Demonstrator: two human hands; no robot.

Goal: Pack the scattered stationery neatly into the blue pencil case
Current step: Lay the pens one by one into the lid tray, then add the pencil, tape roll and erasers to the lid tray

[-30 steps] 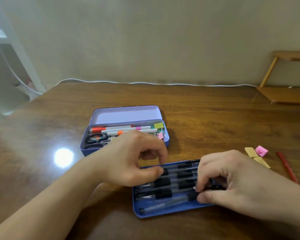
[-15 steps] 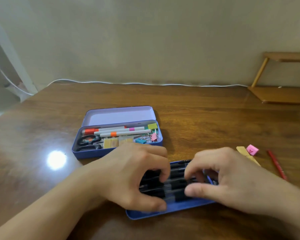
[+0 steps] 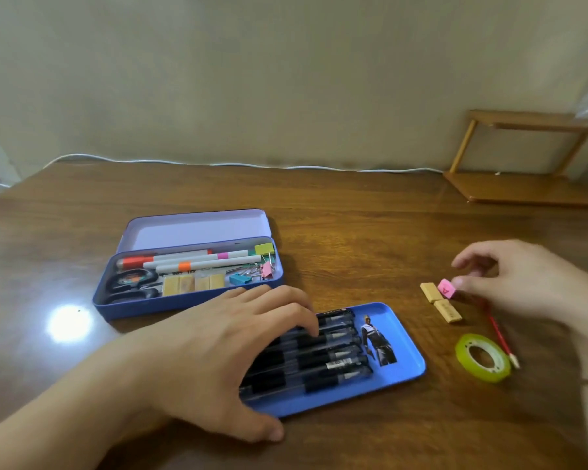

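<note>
The blue pencil case [image 3: 170, 305] lies open at centre left, lid back, holding markers [image 3: 197, 261], black scissors [image 3: 129, 284], tan erasers [image 3: 194, 284] and coloured binder clips [image 3: 252, 274]. In front lies its blue inner tray [image 3: 401, 351] with several black pens [image 3: 323, 361] side by side. My left hand [image 3: 218, 354] lies flat over the pens' left ends, fingers spread. My right hand [image 3: 523, 279] hovers at the right, thumb touching a small pink piece [image 3: 445, 288] on the table. Two tan erasers [image 3: 439, 301], a red pencil [image 3: 499, 334] and a yellow-green tape roll [image 3: 482, 357] lie beside it.
The wooden table [image 3: 353, 239] runs back to a wall, with a white cable [image 3: 252, 164] along its far edge. A small wooden shelf [image 3: 530, 184] stands at the back right. A bright light reflection sits left of the case.
My right hand has left the pens in the tray and moved right to the pink piece. My left hand has flattened over the pens. The view has shifted right, showing the tape roll.
</note>
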